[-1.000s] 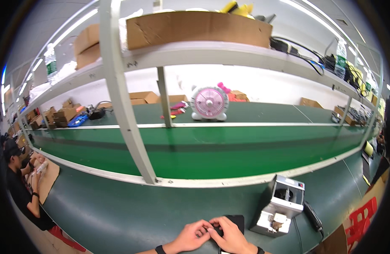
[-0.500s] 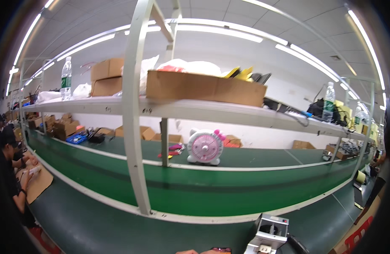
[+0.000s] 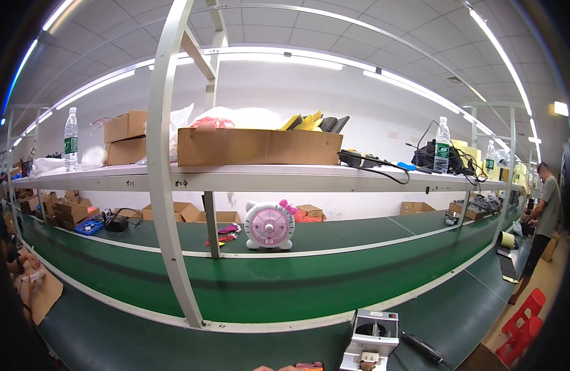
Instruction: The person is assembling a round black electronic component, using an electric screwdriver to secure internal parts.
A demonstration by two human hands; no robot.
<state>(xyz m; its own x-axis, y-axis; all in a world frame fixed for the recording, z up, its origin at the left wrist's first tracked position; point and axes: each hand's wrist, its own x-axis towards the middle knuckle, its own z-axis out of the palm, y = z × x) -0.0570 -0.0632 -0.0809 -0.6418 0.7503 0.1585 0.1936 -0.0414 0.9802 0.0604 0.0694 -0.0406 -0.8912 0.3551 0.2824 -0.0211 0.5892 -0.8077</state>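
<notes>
At the bottom edge, only slivers of my hands show. My left hand (image 3: 263, 368) is the smaller patch, and my right hand (image 3: 288, 368) lies just right of it. Their fingers are mostly cut off, so their grip stays hidden. A flat, dark-edged orange thing (image 3: 310, 366) adjoins my right hand; its kind is unclear. Farther right on the dark green bench stands a grey metal machine (image 3: 374, 337) with a dark round opening on top. Beside it lies a black handheld tool (image 3: 423, 347) with a cord.
A white post (image 3: 164, 154) rises before me, carrying a shelf (image 3: 279, 180) with a cardboard box (image 3: 260, 147) and bottles. Below the shelf sits a pink-and-white fan (image 3: 269, 227). Another person (image 3: 33, 272) works at the left; a person (image 3: 543, 210) stands far right near red stools (image 3: 521, 328).
The view has swung to the right and tilted up slightly, so the fan, shelf and machine sit farther left. The standing person and red stools show more fully. My hands stay at the bottom edge.
</notes>
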